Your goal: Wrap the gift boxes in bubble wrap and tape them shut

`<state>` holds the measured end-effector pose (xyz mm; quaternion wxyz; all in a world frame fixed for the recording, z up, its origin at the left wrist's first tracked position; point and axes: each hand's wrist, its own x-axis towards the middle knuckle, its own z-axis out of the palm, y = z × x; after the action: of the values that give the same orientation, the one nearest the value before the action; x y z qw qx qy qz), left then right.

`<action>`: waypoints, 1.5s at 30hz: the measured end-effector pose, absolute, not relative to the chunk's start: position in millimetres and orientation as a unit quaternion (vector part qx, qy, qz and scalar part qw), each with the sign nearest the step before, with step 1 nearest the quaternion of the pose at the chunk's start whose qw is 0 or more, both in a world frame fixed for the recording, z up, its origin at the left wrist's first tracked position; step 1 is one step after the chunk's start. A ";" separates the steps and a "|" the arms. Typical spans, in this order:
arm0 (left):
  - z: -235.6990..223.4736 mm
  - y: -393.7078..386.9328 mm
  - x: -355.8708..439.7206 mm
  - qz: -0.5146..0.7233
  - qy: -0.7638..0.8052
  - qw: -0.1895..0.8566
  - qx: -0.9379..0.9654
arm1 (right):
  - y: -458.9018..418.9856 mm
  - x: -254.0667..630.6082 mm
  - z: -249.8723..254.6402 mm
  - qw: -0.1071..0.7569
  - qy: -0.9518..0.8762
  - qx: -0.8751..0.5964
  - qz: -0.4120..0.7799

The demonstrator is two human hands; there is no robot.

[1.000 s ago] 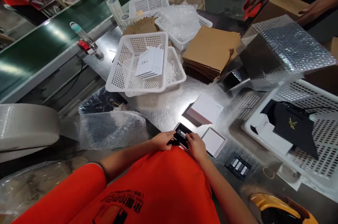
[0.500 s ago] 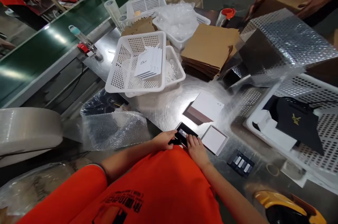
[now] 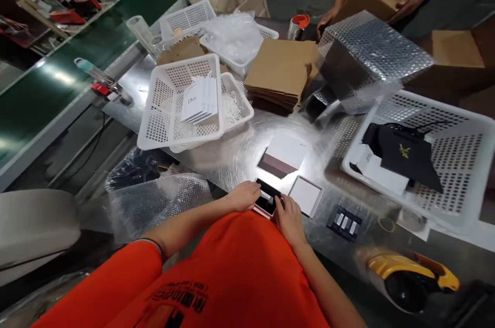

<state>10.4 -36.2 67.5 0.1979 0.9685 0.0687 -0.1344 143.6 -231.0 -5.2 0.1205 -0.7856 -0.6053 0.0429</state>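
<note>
Your left hand (image 3: 244, 196) and right hand (image 3: 289, 218) pinch opposite ends of a rectangular black-lined box (image 3: 266, 197) close against your shirt, beside a shallow pale lid (image 3: 306, 196) on the scratched, shiny metal table (image 3: 235, 159).

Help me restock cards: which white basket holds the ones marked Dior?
The front left basket, overlapping a smaller basket of white strands. Only it shows Dior cards; the right-hand basket holds a black, gold-marked item.
</note>
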 end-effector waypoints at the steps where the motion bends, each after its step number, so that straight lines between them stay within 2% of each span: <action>1: 69.6 -35.0 18.9 -0.145 0.060 0.184 0.970 | -235.2 142.3 -7.8 0.137 -0.587 -0.797 0.043; 8: 62.9 -33.9 60.6 -0.196 0.041 0.135 0.970 | -242.5 133.6 -16.6 0.208 -0.528 -0.818 0.094; 17: 54.8 -31.2 53.4 -0.198 0.088 0.168 0.962 | -233.8 145.5 -1.8 0.278 -0.428 -0.850 0.128; 22: 52.1 -35.3 48.0 -0.163 0.114 0.218 0.955 | -206.4 171.4 10.0 0.215 -0.193 -0.950 0.115; 28: 41.0 -35.3 22.1 -0.027 0.209 0.294 0.932 | -166.2 177.0 13.9 0.160 -0.091 -0.969 0.166; 31: 39.8 -31.1 4.6 0.030 0.301 0.352 0.886 | -168.5 182.7 26.7 0.174 -0.077 -0.963 0.188; 33: 45.6 -29.7 -1.1 0.060 0.342 0.412 0.843 | -186.2 190.5 41.2 0.240 -0.083 -0.941 0.223; 35: 56.6 -32.1 -0.1 0.067 0.328 0.489 0.806 | -213.0 198.5 58.7 0.329 -0.090 -0.879 0.334; 37: 69.6 -39.0 5.8 0.046 0.273 0.579 0.767 | -238.8 203.0 76.1 0.406 -0.096 -0.759 0.501; 40: 82.2 -52.8 14.7 -0.028 0.218 0.731 0.647 | -254.8 199.0 92.7 0.452 -0.091 -0.573 0.678; 43: 79.2 -59.9 12.6 -0.062 0.254 0.814 0.518 | -243.2 185.9 91.7 0.466 -0.081 -0.544 0.693; 45: 71.7 -59.0 5.7 -0.039 0.320 0.819 0.476 | -232.7 175.9 85.3 0.479 -0.091 -0.604 0.630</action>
<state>5.7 -59.0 71.7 0.8186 0.4756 0.3196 -0.0390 175.9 -232.7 85.3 0.4794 -0.6038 -0.0907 0.6304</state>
